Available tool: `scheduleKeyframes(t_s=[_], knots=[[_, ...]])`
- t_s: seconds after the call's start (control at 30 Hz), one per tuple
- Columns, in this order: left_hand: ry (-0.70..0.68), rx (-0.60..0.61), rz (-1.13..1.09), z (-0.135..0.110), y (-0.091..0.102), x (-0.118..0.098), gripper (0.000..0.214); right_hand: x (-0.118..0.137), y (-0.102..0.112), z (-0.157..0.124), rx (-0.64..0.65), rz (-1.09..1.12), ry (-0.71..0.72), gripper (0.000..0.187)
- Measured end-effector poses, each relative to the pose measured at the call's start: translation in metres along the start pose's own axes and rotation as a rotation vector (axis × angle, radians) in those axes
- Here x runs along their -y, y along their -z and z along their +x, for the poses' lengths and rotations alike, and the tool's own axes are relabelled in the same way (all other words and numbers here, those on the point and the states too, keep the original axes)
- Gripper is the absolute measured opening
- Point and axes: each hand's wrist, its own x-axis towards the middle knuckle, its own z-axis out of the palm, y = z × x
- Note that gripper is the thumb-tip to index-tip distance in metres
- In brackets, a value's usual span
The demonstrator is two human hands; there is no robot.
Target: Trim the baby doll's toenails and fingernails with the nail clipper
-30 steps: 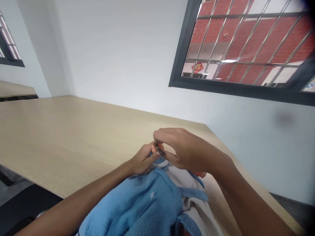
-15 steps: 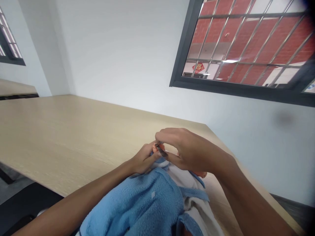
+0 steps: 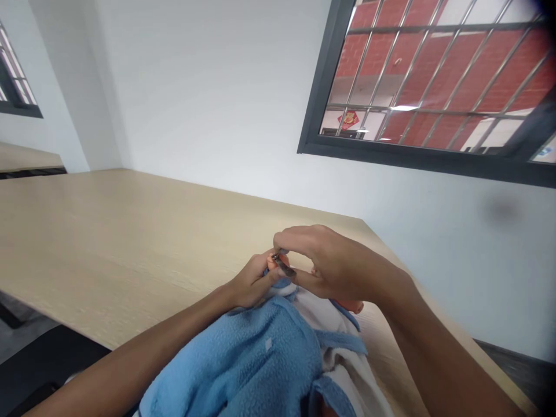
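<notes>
A doll in blue and white fleece clothing lies at the bottom middle, its head out of view or covered. My left hand is closed round one of its small orange-pink hands. Between the thumb and forefinger of my right hand is a small metal nail clipper, its jaw end at the doll's fingers. Whether the jaws touch a finger is too small to tell. The doll's other orange-pink hand shows below my right palm.
A long light-wood table runs beneath the doll, against a white wall. A barred window with a dark frame is up right. Part of a black chair stands at lower left.
Both hands keep their hold, the clipper staying at the doll's fingers. The whole view has shifted very slightly; the clipper's angle looks almost the same.
</notes>
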Motion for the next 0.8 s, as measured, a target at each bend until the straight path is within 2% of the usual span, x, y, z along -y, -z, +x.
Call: scheduleKeyframes(t_s=[0.3,0.8], knots=[[0.019,-0.035,0.04,-0.005,-0.001,0.008,0.042,0.02,0.003,0.004,0.062,-0.13,-0.047,0.019],[0.024,-0.039,0.051,-0.006,0.0,0.012,0.051,0.023,0.0,0.005,0.091,-0.136,-0.064,0.026]])
